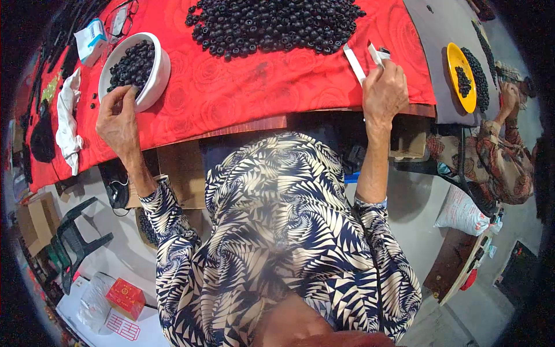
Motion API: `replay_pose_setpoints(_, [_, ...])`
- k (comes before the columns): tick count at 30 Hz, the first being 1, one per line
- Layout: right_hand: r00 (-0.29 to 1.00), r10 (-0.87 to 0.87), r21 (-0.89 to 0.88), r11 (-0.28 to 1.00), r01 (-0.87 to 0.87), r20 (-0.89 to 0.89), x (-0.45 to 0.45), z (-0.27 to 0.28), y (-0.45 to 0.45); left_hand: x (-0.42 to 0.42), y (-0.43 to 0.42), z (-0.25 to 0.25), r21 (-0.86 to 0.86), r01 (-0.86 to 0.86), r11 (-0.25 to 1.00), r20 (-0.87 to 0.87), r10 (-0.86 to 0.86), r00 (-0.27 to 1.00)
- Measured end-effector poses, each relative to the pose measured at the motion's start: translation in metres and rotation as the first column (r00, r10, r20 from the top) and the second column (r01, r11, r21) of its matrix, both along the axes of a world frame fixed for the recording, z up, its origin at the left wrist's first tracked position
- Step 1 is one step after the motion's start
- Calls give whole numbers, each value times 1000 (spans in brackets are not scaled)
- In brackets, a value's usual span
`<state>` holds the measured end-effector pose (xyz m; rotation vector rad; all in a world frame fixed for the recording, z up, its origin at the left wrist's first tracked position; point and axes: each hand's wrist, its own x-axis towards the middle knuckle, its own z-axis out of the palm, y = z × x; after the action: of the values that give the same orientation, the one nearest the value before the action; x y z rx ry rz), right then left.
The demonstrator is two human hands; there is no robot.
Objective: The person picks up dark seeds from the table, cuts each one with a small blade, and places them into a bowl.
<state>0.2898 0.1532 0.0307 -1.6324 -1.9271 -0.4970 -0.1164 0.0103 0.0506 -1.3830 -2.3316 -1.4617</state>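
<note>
A white bowl (163,72) with many small black beads (134,63) in it stands at the left of the red tablecloth (202,104). My left hand (118,118) is at the bowl's near rim, thumb and fingertips pressed together; whatever they pinch is too small to name. On the right, my right hand (384,89) is closed on a white strip (377,53), with something dark at its tip. Another white strip (354,63) lies just left of that hand. A large pile of black beads (272,26) spreads across the cloth's far side, between my hands.
Far left lie a white cloth (69,121), a small box (91,41) and glasses. On a grey table at right, a yellow plate (470,87) holds beads; another person's hands (509,98) are beyond it. A green chair (75,240) stands lower left.
</note>
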Motion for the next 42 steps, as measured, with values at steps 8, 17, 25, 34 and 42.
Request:
replay_pose_setpoints(8, [248,53,-104,811,-576,-967,-43,28,-38,35,-3,12,264,-25,964,115,-6,993])
replay_pose_setpoints(17, [115,-50,-122,600,-790,-992,-90,22,-70,128,10,-11,262,479,838,834,-447,324])
replay_pose_setpoints(25, [172,-88,-193,509,-839,-981,-104,23,-83,145,15,-13,328,441,836,879,-441,181])
replay_pose_setpoints(34, [358,61,-307,397,-865,-932,-115,20,-91,133,4,-26,223,444,868,888,-369,274])
replay_pose_setpoints(42, [577,422,-331,524,-785,-700,-116,11,-91,140,6,-25,98,524,846,840,-352,412])
